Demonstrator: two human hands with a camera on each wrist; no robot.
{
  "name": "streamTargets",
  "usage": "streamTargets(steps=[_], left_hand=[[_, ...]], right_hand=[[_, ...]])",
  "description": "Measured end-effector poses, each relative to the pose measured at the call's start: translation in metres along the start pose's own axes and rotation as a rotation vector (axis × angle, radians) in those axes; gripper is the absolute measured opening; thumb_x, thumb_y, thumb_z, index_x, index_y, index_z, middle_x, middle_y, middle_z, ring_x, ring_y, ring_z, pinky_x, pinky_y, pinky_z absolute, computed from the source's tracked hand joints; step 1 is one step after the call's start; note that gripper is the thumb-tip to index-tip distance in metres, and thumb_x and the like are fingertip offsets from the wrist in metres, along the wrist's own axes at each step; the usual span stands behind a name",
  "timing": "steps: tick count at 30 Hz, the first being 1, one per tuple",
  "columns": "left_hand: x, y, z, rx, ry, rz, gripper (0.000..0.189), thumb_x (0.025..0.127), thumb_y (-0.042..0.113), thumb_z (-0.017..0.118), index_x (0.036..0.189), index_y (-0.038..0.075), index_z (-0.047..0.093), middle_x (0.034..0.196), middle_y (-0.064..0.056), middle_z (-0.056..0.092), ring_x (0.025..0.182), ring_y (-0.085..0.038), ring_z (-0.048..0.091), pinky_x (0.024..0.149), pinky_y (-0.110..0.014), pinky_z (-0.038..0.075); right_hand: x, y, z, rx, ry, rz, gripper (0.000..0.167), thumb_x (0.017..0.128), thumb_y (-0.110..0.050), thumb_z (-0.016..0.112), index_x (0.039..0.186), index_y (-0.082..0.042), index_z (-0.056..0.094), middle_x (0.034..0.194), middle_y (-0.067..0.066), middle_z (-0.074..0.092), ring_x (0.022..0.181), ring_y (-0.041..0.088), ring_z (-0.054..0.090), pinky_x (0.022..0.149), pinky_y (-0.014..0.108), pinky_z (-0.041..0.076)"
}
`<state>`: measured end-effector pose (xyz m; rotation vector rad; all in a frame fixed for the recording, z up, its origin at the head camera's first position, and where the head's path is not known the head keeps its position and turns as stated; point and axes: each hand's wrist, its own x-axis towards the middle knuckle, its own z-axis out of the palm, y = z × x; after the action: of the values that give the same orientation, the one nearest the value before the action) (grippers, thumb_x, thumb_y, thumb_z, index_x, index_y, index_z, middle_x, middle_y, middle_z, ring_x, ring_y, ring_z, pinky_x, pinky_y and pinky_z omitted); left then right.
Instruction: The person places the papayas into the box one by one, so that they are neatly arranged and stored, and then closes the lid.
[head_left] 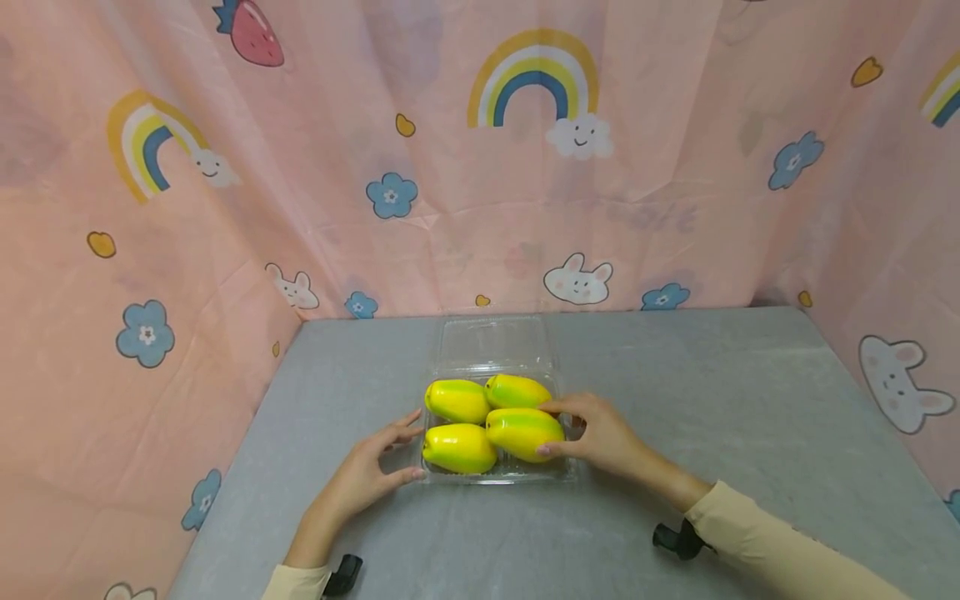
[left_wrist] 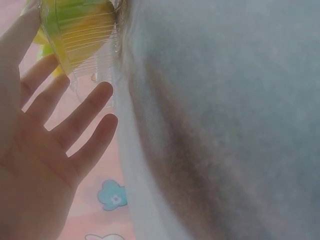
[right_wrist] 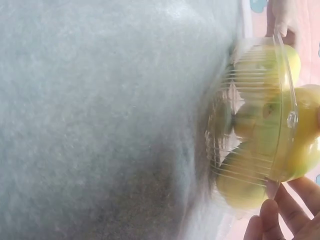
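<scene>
A clear plastic clamshell box [head_left: 498, 481] lies with its lid [head_left: 495, 343] folded back. Several yellow-green fruits, papaya-like in shape, fill it in two rows. My right hand [head_left: 600, 433] holds the front right fruit [head_left: 521, 433], thumb on the near side and index finger on the far side; its other fingers are partly hidden. In the right wrist view, fingertips [right_wrist: 270, 220] of that hand lie by the box rim. My left hand [head_left: 367, 471] is at the box's left side, fingers spread and loosely bent. The left wrist view shows its palm [left_wrist: 35, 150] holding nothing.
The box stands on a grey table [head_left: 675, 375], toward its middle. A pink patterned curtain [head_left: 450, 250] rises behind the table and along both sides. Dark straps with black devices [head_left: 678, 540] sit at both wrists.
</scene>
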<state>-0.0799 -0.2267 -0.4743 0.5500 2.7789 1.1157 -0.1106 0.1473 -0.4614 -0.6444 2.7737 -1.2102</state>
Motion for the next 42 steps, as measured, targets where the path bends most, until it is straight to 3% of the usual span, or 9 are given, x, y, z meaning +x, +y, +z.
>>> streamTargets(steps=[8,17,29,42], left_hand=[[-0.001,0.001,0.001,-0.008,0.001,-0.023,0.059,0.079,0.034,0.082,0.133,0.027,0.059,0.157,0.012,0.041,0.126,-0.020,0.060,0.106,-0.049,0.051],[-0.001,0.001,0.001,-0.013,-0.007,-0.040,0.059,0.079,0.039,0.081,0.133,0.030,0.058,0.156,0.017,0.040,0.128,-0.018,0.059,0.107,-0.048,0.050],[-0.002,0.001,0.001,-0.007,-0.008,-0.047,0.058,0.080,0.038,0.081,0.133,0.031,0.058,0.157,0.017,0.039,0.128,-0.017,0.059,0.107,-0.048,0.050],[-0.001,0.002,0.001,-0.011,-0.003,-0.035,0.056,0.080,0.035,0.081,0.132,0.031,0.059,0.157,0.016,0.039,0.128,-0.018,0.059,0.106,-0.049,0.050]], right_hand=[[-0.005,0.003,0.011,-0.036,-0.001,-0.001,0.064,0.066,-0.054,0.086,0.119,-0.022,0.071,0.096,-0.011,0.063,0.081,0.013,0.049,0.067,0.019,0.038],[-0.006,0.002,0.016,-0.103,-0.018,-0.023,0.072,0.067,-0.061,0.082,0.124,-0.020,0.067,0.111,-0.009,0.068,0.089,0.008,0.053,0.076,0.024,0.048],[-0.004,0.001,0.014,-0.191,-0.065,-0.040,0.068,0.068,-0.063,0.080,0.119,-0.020,0.067,0.100,-0.013,0.066,0.082,0.006,0.052,0.071,0.020,0.047],[-0.002,0.002,0.012,-0.203,-0.094,-0.015,0.067,0.069,-0.064,0.080,0.117,-0.019,0.064,0.089,-0.013,0.060,0.075,0.006,0.049,0.062,0.018,0.039]])
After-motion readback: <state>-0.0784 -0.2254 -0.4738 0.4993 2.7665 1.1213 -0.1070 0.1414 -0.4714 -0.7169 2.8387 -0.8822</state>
